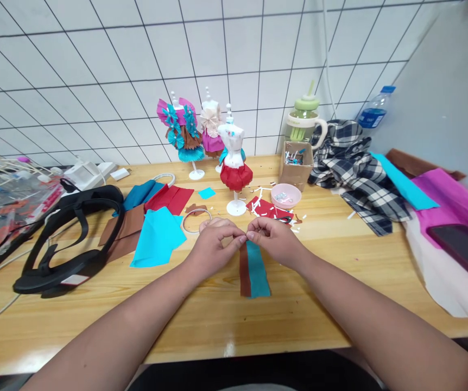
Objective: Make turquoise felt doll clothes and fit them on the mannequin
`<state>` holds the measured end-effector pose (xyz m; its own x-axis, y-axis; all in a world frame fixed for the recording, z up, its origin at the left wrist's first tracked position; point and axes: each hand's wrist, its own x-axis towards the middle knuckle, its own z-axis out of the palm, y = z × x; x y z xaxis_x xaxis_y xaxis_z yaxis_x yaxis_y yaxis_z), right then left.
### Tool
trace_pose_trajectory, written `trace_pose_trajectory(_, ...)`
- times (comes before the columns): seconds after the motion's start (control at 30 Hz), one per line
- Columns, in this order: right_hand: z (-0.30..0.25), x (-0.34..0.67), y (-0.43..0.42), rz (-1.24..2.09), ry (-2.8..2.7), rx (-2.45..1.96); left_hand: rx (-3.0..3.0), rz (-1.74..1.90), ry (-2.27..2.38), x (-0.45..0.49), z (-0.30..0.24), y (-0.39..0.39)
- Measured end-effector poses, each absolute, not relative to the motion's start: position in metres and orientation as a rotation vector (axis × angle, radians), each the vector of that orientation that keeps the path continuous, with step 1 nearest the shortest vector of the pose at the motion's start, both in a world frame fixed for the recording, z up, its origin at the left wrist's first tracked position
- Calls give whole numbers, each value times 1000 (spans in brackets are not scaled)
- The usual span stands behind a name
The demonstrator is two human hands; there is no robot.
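Paper strips (253,270): a brown strip and a teal strip side by side, edges touching, lying flat on the counter (226,320) just in front of the person. Long axis runs near to far, roughly straight away from the person. Far ends point toward the mannequins and sit under the fingertips; near ends point back at the person and lie free. Brown strip is on the left, teal on the right, and the teal one looks a little wider.

Left hand (214,245): fingers curled, thumb and forefinger pinched on the far end of the strips. Right hand (273,239): same posture, pinching the same far end from the other side. The fingertips of the two hands meet over the strips.

Just beyond the hands: a thin ring (196,221) lying flat, and a white mannequin with a red paper skirt (235,163) standing upright. Two more dressed mannequins (193,127) stand behind it near the tiled wall. Right of these: pink bowl (285,195), small cardboard box (296,163), green-lidded cup (303,122). Plaid cloth (352,163) is bunched further right. Left of the hands: loose teal sheet (157,236), red and brown sheets, then a black headset (71,239).
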<state>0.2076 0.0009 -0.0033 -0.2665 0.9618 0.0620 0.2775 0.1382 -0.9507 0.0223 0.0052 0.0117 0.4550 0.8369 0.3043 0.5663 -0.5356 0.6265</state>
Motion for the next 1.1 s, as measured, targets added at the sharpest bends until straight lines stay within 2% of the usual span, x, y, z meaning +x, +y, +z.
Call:
trace_pose_trajectory(0.17, -2, 208, 0, 1096, -1718, -1246, 2298, 940, 1045, 22, 14, 4)
trace_pose_trajectory(0.3, -1, 214, 1, 685, -1775, -1294, 2034, 919, 1109, 23, 16, 4)
trace_pose_trajectory(0.43, 4, 218, -3, 360, -1859, -1158, 1789, 908, 1077, 22, 13, 7)
trace_pose_trajectory(0.67, 6, 216, -9, 121, -2041, -1150, 1764, 896, 1035, 23, 13, 5)
trace_pose_trajectory(0.83, 9, 213, -10, 158, -1989, -1189, 1895, 902, 1088, 26, 14, 2)
trace_pose_trajectory(1.1, 8, 203, -12, 552, -1761, -1217, 2001, 1035, 1185, 26, 14, 0)
